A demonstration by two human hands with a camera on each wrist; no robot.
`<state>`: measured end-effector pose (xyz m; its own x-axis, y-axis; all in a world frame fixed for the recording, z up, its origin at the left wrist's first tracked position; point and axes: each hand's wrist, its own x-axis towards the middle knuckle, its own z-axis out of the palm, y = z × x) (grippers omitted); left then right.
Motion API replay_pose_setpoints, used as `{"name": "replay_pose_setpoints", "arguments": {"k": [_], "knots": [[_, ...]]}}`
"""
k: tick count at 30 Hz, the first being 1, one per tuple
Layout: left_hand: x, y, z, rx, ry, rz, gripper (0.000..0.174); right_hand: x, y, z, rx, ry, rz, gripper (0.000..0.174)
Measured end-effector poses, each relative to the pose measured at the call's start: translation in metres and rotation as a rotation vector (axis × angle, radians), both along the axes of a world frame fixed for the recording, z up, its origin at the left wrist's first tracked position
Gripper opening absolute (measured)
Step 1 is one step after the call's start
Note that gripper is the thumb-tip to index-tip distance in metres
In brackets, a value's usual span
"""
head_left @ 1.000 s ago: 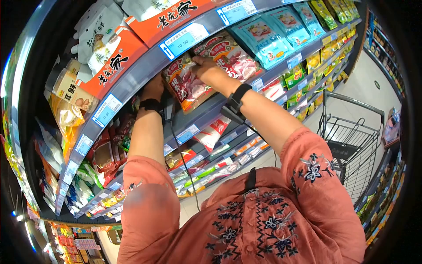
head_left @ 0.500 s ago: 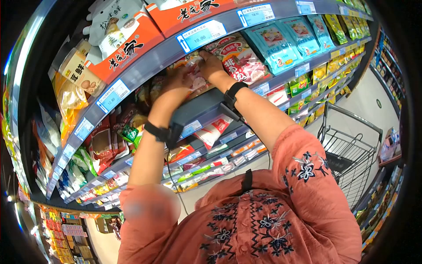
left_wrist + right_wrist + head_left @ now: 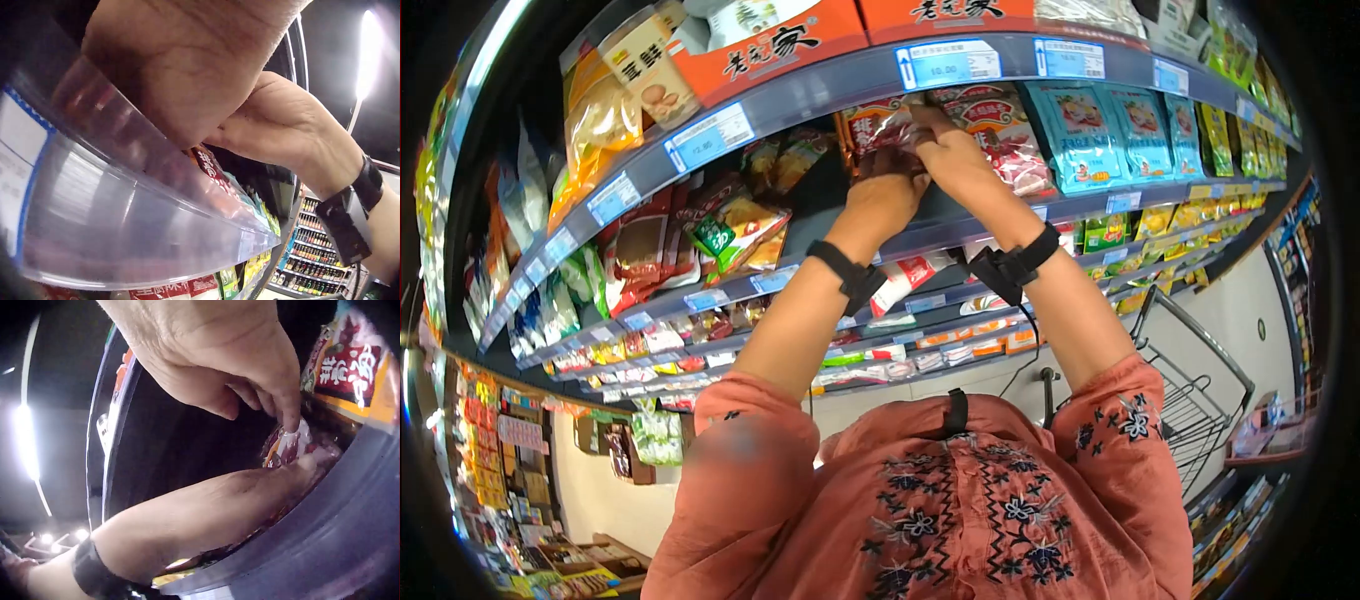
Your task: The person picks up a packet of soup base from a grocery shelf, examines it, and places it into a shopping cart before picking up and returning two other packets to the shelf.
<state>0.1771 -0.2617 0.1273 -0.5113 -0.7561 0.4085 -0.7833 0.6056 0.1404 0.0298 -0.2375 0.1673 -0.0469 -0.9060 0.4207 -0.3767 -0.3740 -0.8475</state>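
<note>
A red and orange soup packet [image 3: 862,128] stands on the middle shelf, just below the upper price rail. My left hand [image 3: 887,203] reaches in at its front, the fingers dark in shadow and overlapping the wrapper. Whether they curl round it I cannot tell. My right hand [image 3: 957,155] is at the packet's right side. In the right wrist view, one fingertip of the right hand [image 3: 219,356] touches the crinkled top of the packet [image 3: 294,442], with the thumb apart from it. A similar red packet [image 3: 1000,130] stands to the right.
Light blue packets [image 3: 1080,135] line the shelf farther right. Overhead runs a curved shelf edge with a price label [image 3: 948,66]. Brown and green packets [image 3: 740,235] lie at left. A wire shopping cart [image 3: 1190,390] stands on the floor at right.
The left hand has come from beside the packet to its front. The packet sits farther back under the upper shelf, with the right hand still at it. The head view has shifted left.
</note>
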Motion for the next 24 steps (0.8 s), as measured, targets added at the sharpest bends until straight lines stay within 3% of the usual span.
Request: {"name": "replay_pose_setpoints", "arguments": {"k": [1, 2, 3, 4, 5, 7, 9, 11, 12, 14, 15, 19, 22, 24], "knots": [[-0.005, -0.005, -0.007, -0.015, 0.009, 0.02, 0.049, -0.001, 0.004, 0.001, 0.095, -0.049, 0.091, 0.045], [-0.006, -0.01, -0.014, -0.03, 0.016, 0.04, 0.049, 0.0, -0.005, -0.01, 0.237, -0.336, 0.211, 0.04], [-0.003, -0.008, -0.009, -0.048, 0.048, -0.003, 0.045, -0.001, -0.006, -0.012, 0.221, -0.4, 0.224, 0.037], [0.003, -0.004, -0.005, 0.053, 0.022, 0.002, 0.046, -0.002, -0.008, -0.014, 0.205, -0.461, 0.237, 0.034], [0.011, -0.003, 0.001, 0.154, -0.002, 0.005, 0.047, -0.004, -0.008, -0.017, 0.348, -0.665, 0.288, 0.033], [0.024, 0.029, 0.043, 0.338, 0.037, 0.098, 0.044, -0.012, -0.014, -0.028, 0.379, -0.689, 0.315, 0.033], [0.058, 0.055, 0.035, -0.105, 0.303, 0.055, 0.038, -0.012, -0.008, -0.023, 0.403, -0.657, 0.296, 0.034], [0.101, 0.071, 0.041, -0.389, 0.342, 0.044, 0.029, -0.013, -0.009, -0.024, 0.397, -0.625, 0.308, 0.035], [0.125, 0.078, 0.043, -0.451, 0.28, 0.134, 0.028, -0.014, -0.01, -0.026, 0.394, -0.612, 0.313, 0.035], [0.198, 0.077, 0.032, -0.332, 0.256, 0.412, 0.035, -0.016, -0.01, -0.025, 0.417, -0.626, 0.336, 0.038], [0.211, 0.081, 0.033, -0.261, 0.199, 0.543, 0.048, -0.017, -0.011, -0.023, 0.424, -0.628, 0.347, 0.039], [0.225, 0.075, 0.039, -0.092, 0.132, 0.788, 0.073, -0.013, -0.01, -0.022, 0.413, -0.619, 0.318, 0.04], [0.221, 0.071, 0.04, -0.107, 0.217, 0.875, 0.072, -0.016, -0.011, -0.023, 0.405, -0.623, 0.32, 0.039], [0.234, 0.058, 0.03, -0.032, 0.321, 0.793, 0.068, -0.018, -0.013, -0.024, 0.419, -0.634, 0.346, 0.038]]}}
